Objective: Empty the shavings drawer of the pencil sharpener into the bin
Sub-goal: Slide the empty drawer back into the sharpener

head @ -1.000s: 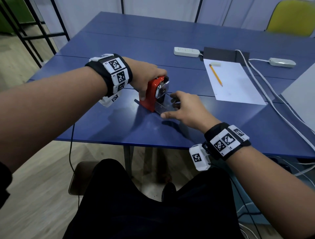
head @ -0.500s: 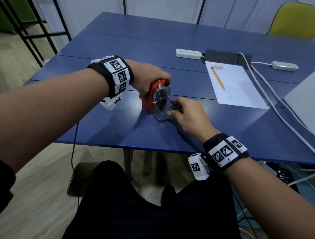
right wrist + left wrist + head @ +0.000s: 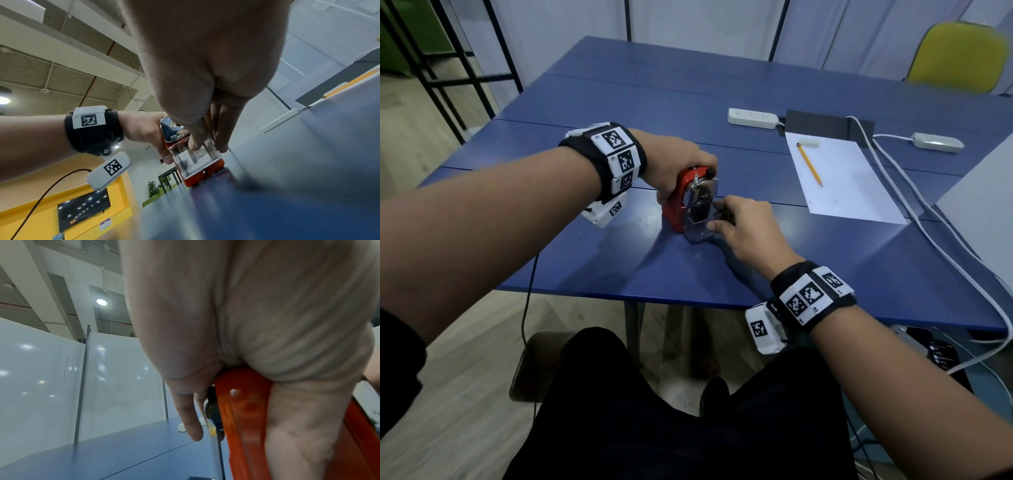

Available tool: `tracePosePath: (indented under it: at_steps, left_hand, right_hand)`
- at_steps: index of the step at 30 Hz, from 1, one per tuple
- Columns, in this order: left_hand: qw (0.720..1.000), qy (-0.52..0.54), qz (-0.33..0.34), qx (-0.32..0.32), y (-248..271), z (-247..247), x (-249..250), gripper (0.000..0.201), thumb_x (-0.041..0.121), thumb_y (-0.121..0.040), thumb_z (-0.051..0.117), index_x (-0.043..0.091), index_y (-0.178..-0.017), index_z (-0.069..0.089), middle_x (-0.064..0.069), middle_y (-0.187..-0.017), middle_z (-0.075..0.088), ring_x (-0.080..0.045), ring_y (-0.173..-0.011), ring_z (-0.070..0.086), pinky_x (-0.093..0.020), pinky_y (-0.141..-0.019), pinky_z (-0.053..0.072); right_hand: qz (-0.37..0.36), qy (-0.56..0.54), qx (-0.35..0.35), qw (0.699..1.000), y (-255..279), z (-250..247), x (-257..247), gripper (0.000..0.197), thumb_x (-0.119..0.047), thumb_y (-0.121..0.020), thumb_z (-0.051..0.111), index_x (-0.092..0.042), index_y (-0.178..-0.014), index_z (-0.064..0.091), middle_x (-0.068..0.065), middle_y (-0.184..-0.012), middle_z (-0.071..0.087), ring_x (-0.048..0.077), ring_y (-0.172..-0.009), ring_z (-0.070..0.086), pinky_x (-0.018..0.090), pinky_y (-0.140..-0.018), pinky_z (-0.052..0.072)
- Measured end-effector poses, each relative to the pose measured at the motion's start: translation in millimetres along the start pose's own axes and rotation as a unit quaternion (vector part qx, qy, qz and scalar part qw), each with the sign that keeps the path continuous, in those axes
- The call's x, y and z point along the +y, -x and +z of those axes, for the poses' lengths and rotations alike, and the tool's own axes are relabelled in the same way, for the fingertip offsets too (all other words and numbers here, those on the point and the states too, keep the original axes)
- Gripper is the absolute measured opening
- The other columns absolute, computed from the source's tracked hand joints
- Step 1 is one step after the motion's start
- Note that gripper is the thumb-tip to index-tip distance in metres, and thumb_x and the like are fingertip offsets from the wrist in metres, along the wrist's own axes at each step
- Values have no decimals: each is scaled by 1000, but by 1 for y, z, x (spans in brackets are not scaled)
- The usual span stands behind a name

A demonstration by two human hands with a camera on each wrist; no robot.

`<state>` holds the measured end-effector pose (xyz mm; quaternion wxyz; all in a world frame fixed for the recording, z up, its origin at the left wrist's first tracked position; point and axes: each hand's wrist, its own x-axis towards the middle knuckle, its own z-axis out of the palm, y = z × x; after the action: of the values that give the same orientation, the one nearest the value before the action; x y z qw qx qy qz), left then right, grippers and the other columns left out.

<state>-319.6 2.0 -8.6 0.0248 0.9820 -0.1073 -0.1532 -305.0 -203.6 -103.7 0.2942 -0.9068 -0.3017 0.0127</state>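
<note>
standing near the front edge of the blue table [image 3: 619, 260], the red pencil sharpener [image 3: 676, 202] has its clear shavings drawer [image 3: 193, 160] facing you. your left hand [image 3: 674, 164] wraps over its top and back, fingers curled round it. your right hand [image 3: 746, 229] pinches the drawer between thumb and fingers. a pencil [image 3: 810, 164] lies on white paper [image 3: 852, 185] well apart to the right.

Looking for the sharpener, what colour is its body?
Red sharpener, clear drawer in front; head view shows it best.

Blue table [image 3: 654, 102] w/ paper sheet [image 3: 849, 181], yellow pencil [image 3: 810, 164] on it, white power strip [image 3: 752, 118] nearby.
</note>
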Motion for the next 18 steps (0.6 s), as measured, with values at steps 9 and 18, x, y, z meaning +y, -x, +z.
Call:
tracePosePath:
  at_steps: [9, 18]
  left_hand:
    - [916, 367, -138, 82, 27, 41, -30, 96, 16, -83, 73, 28, -162, 19, -16, -152, 46, -31, -132, 54, -45, -111, 46]
    - [728, 669, -129, 77, 35, 66, -20, 30, 41, -98, 54, 17, -111, 68, -3, -104, 67, -22, -97, 64, -33, -96, 47]
  right_hand:
    - [-3, -22, -17, 1000, 8, -3, -5, 35, -21, -97, 78, -11, -130, 73, 5, -121, 80, 22, -110, 74, 13, -85, 42]
    - [-7, -28, -18, 999, 12, 0, -9, 34, -27, -101, 74, -14, -132, 73, 3, -117, 81, 21, -108, 75, 16, -84, 43]
